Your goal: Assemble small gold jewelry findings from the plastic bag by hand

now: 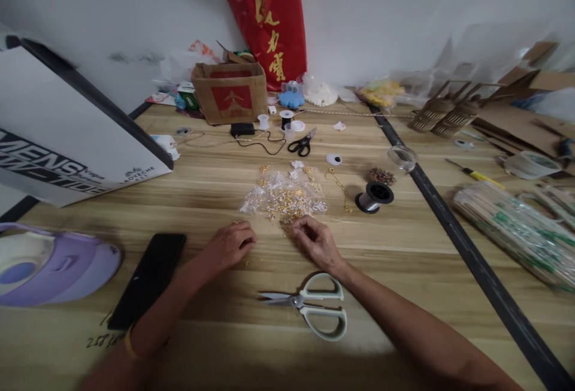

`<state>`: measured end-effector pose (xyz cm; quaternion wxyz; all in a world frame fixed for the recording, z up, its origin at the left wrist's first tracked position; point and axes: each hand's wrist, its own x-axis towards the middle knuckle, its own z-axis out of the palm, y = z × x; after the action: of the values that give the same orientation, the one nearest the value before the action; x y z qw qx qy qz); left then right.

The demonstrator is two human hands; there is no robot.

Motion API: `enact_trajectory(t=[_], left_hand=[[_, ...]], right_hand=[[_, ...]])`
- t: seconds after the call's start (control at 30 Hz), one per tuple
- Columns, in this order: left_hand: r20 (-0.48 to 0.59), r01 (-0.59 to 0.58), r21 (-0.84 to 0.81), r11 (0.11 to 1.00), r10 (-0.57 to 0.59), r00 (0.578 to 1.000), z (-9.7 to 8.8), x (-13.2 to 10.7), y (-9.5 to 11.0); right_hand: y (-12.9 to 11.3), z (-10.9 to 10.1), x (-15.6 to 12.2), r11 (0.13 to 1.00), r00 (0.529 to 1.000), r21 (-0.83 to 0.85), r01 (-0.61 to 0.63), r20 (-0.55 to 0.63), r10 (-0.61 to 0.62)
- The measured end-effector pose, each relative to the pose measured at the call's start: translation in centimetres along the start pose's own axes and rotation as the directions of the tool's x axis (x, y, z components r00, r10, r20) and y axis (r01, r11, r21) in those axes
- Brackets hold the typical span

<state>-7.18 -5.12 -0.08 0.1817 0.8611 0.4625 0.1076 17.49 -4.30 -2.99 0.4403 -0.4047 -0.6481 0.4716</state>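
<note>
A glittering pile of small gold and silver jewelry findings (291,196), partly in clear plastic bags, lies at the middle of the wooden table. My right hand (317,241) is at the near edge of this pile, thumb and fingers bent together among the small pieces. Whatever is in that pinch is too small to make out. To the left, my left hand (231,244) rests on the table with its fingers curled in; their inner side is hidden. A few tiny gold pieces (254,260) lie just below it. Pale-handled scissors (323,307) lie open between my forearms.
Right of the pile are a gold chain (340,190), a wire spool (374,197) and a tipped jar of beads (399,163). Black scissors (302,143) lie behind. A phone (148,280) sits under my left forearm, near a purple container (63,265). Packaged sticks (516,229) lie right.
</note>
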Motion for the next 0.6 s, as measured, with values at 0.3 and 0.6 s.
enact_trajectory(t=[0.3, 0.6], left_hand=[[-0.014, 0.003, 0.048, 0.999, -0.002, 1.0, -0.4, -1.7, -1.0], [-0.044, -0.059, 0.103, 0.993, 0.064, 0.997, -1.4, 1.1, 0.8]], right_hand=[[-0.4, 0.0, 0.5, 0.958, 0.983, 0.251, -0.137, -0.085, 0.163], [-0.1, -0.1, 0.5, 0.959, 0.981, 0.243, -0.143, -0.097, 0.171]])
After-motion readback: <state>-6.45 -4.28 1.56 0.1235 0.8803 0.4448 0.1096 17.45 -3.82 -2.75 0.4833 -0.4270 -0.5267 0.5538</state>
